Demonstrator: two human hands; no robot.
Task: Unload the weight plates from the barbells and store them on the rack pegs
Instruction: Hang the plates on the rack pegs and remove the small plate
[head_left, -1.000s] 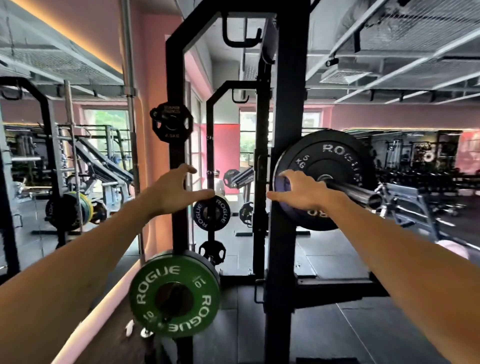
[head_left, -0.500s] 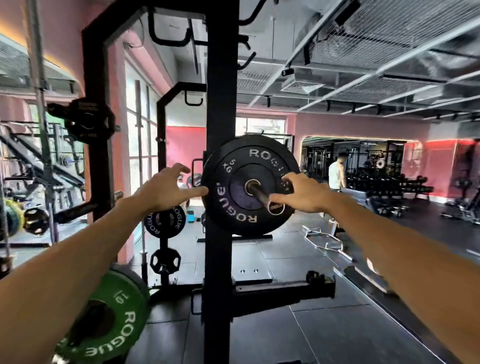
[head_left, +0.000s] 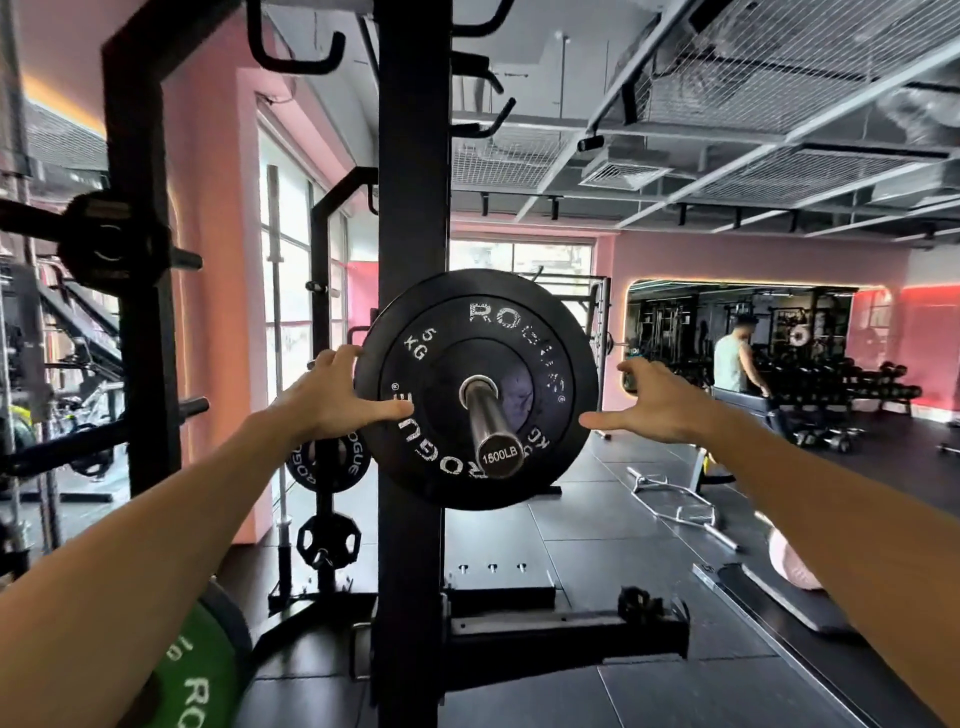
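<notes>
Hands at the black 5 kg plate (head_left: 475, 387) on the barbell sleeve (head_left: 488, 421): left hand (head_left: 332, 402) spread wide, touching its left rim; right hand (head_left: 652, 402) spread wide just beside its right rim.

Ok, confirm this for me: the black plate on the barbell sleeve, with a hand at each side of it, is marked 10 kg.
Not quite. In the head view the black plate on the barbell sleeve is marked 5 kg, not 10. The rest holds: the left hand and right hand are at its two sides.

Before you, steel barbell sleeve (head_left: 485, 415) carrying black 5 kg rubber plate (head_left: 475, 387), dark rubber floor (head_left: 597, 525) bearing chrome curl bar (head_left: 680, 506)
</notes>
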